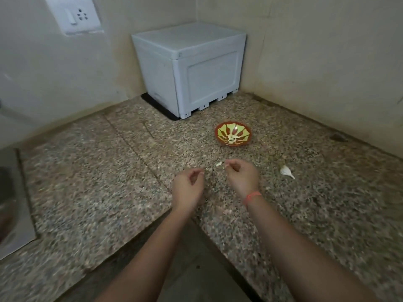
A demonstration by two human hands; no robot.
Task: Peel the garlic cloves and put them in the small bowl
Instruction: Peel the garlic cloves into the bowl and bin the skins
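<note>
A small red and green patterned bowl point(233, 134) stands on the speckled stone counter point(98, 171) with a few peeled garlic cloves point(231, 139) in it. My left hand point(189, 186) hovers over the counter's front edge, its fingers curled and thumb against forefinger, and I see nothing in it. My right hand point(242, 176) is a little to the right and nearer the bowl, fingertips pinched together; whether they hold something is unclear. A small pale scrap of garlic skin point(219, 163) lies just left of those fingertips. An unpeeled piece of garlic point(286, 171) lies to the right of my right hand.
A light grey plastic box point(192, 68) sits on a black mat in the corner behind the bowl. Walls close off the back and right. A metal sink point(8, 203) is at the far left. A switch and socket plate point(74, 14) is on the left wall.
</note>
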